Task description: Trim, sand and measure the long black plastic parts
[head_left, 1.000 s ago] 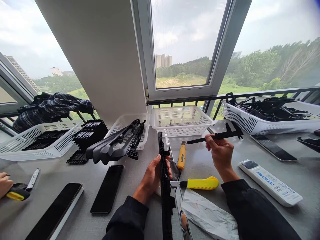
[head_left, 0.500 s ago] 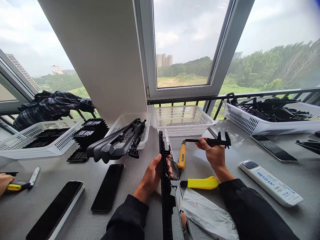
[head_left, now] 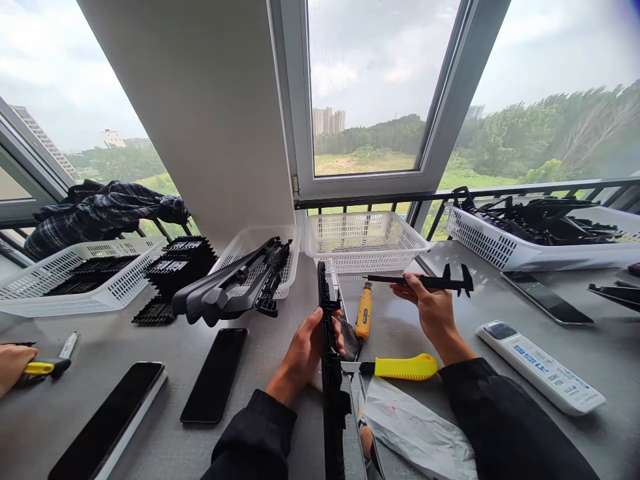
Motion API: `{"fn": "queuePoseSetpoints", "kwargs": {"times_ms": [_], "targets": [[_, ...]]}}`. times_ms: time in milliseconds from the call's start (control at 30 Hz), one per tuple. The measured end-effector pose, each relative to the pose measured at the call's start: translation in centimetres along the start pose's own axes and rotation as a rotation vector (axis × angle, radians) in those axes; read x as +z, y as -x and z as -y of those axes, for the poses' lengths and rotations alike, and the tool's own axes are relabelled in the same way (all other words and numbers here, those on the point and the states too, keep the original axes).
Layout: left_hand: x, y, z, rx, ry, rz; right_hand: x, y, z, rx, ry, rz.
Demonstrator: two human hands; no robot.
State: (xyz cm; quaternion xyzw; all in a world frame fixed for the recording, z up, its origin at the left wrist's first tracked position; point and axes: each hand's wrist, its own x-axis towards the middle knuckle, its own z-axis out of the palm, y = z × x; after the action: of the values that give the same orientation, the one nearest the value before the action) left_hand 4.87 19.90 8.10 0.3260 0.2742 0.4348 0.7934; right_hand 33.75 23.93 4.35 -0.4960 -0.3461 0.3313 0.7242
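My left hand [head_left: 303, 353] is closed around a long black plastic part [head_left: 331, 373], held on edge so that it runs up the middle of the view. In my right hand [head_left: 431, 310] is a black caliper [head_left: 443, 283], its jaws to the right and its thin end pointing left, apart from the plastic part. Under and between the hands lie a yellow-handled tool [head_left: 365, 312] and a yellow utility knife [head_left: 406, 367]. A crumpled white plastic bag [head_left: 415, 427] rests below the knife, beside a shiny metal strip.
White baskets line the back: one bare [head_left: 367, 257], another holding black parts [head_left: 500, 247], one with long handle-like parts [head_left: 240, 283]. Phones [head_left: 216, 377] lie left and right. A white device [head_left: 543, 367] sits at right. Another person's hand [head_left: 13, 367] holds a yellow-black tool at far left.
My right hand has shifted slightly right with the caliper, drawing its thin end away from the yellow-handled tool. My left hand stays put. The other person's hand has moved a little right.
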Motion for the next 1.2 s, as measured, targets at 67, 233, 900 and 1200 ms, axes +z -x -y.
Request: {"fn": "queuePoseSetpoints", "kwargs": {"times_ms": [67, 233, 900, 1200], "targets": [[-0.03, 0.0, 0.05, 0.001, 0.0, 0.002, -0.03, 0.0, 0.08, 0.02, 0.005, -0.001], [-0.11, -0.02, 0.17, 0.0, -0.001, -0.001, 0.2, 0.2, -0.01, 0.015, 0.055, 0.004], [-0.19, -0.06, 0.23, 0.002, -0.015, -0.002, 0.26, 0.05, -0.42, 0.015, -0.009, 0.051], [-0.16, -0.02, 0.16, 0.004, -0.019, 0.007, -0.5, -0.39, 0.31, 0.068, -0.138, 0.048]]}}
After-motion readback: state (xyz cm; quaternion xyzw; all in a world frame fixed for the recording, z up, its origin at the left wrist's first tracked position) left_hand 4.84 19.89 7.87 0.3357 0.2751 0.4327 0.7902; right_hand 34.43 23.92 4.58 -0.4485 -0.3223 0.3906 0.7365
